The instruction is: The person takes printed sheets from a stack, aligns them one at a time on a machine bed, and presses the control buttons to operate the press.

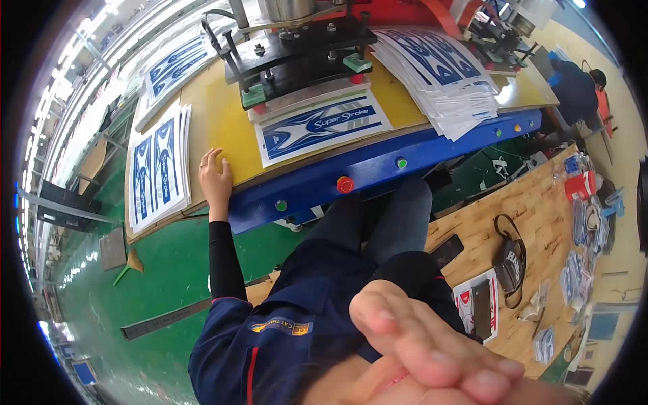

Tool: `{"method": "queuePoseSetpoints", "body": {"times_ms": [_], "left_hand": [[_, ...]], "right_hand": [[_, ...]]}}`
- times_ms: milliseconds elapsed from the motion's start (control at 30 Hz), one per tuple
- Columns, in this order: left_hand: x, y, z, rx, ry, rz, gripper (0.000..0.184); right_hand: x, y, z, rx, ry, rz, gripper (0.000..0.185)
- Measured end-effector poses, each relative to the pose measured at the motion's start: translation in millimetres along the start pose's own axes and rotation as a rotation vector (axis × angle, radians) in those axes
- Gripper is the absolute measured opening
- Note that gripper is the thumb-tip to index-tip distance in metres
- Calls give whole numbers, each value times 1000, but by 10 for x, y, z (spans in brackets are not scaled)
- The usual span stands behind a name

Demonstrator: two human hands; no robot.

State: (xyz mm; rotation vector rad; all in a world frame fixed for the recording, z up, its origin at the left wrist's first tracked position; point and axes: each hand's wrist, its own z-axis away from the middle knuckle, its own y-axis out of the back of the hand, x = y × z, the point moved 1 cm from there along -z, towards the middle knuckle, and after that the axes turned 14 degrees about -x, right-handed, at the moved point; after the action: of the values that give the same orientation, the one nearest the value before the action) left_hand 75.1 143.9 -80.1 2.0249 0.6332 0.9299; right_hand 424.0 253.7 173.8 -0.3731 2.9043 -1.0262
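Observation:
My left hand (216, 177) rests on the edge of the yellow worktop, fingers apart and slightly bent, holding nothing. It lies between a stack of white-and-blue printed sheets (160, 169) on the left and a single "Super Stroke" printed sheet (322, 126). That sheet lies flat at the front of the press (297, 57), its back edge under the press plate. My right hand (432, 337) is raised close to the camera, in front of the lower face. Its fingers are loosely stretched out, and nothing shows in them.
A blue front panel (398, 156) carries green buttons and a red stop button (345, 184). More printed sheets (439, 64) are piled right of the press. Behind me on the right, a wooden table (533, 270) holds a phone (447, 250) and a black bag (511, 263). Another person (574, 91) is at far right.

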Motion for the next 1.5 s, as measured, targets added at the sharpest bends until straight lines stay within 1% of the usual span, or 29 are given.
{"method": "queuePoseSetpoints", "body": {"times_ms": [33,67,167,233,300,400,533,633,733,800,867,900,967,1000,1100,1233,1400,1500], "left_hand": [[-12,2,16,-2,8,-1,26],[-12,-13,6,5,9,5,26],[-15,23,23,16,9,4,26],[6,14,29,12,-2,12,26],[-9,36,27,0,-5,8,25],[5,-22,18,-1,-19,24,25],[22,17,28,15,20,23,24],[0,8,25,15,11,28,24],[-1,-4,36,10,23,29,24],[-23,-10,32,13,33,35,23],[-32,-29,44,17,35,34,22],[-30,-20,35,21,33,33,22],[-10,13,40,31,42,36,21],[-4,10,41,34,46,31,21],[12,-3,21,30,46,1,20],[49,28,48,30,49,20,20],[29,10,15,37,54,21,18],[-2,-7,36,45,46,41,17]], "right_hand": [[-37,93,15,-80,-26,-1,45],[-79,141,-46,-137,-115,-47,46],[-248,310,-257,-327,-474,-207,50],[-262,351,-375,-413,-640,-280,54],[-252,376,-470,-462,-731,-334,58],[-248,415,-580,-506,-807,-379,65],[-288,405,-653,-524,-898,-391,74],[-290,374,-723,-505,-968,-393,82],[-347,369,-665,-481,-967,-394,90],[-355,463,-446,-454,-860,-416,95],[-347,555,-442,-511,-812,-369,82],[-322,623,-586,-589,-826,-305,72],[-163,794,-711,-704,-798,-301,70],[-45,954,-672,-741,-757,-360,73],[20,994,-668,-739,-737,-330,68],[12,896,-633,-709,-637,-319,57],[-52,836,-534,-592,-701,-395,52],[-75,744,-503,-504,-748,-373,50]]}}
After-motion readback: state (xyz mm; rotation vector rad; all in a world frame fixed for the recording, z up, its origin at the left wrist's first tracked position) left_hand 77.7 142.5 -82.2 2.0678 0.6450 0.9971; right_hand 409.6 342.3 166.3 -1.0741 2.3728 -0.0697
